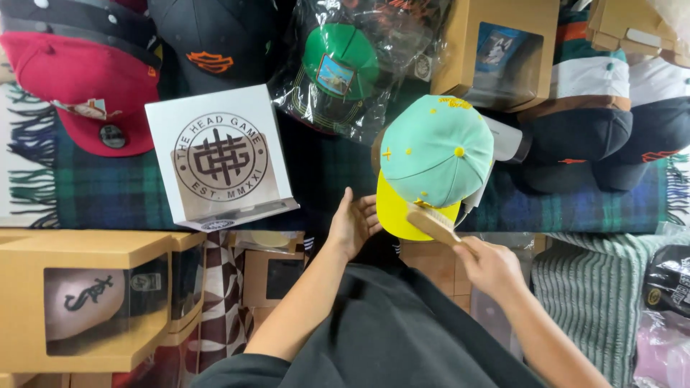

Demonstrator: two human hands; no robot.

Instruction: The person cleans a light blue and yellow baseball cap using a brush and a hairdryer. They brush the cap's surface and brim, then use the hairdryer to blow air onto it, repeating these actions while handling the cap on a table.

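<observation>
Gripping the wooden brush (433,224), the right hand (490,267) is closed round its handle. The mint cap (436,152) is steadied by the open left hand (352,223) at its yellow brim (394,212); short, light strokes are best kept along the brim

Caps (596,136) and boxes (496,50) crowd round the mint cap (435,151); the sign (219,154) blocks the left; open blanket (323,172) lies between.

A mint-green cap (436,151) with yellow brim and yellow dots, a tan wooden brush (433,224), a red cap (86,86), and a green cap (339,61) lie on the blue-green plaid blanket (108,190).
</observation>
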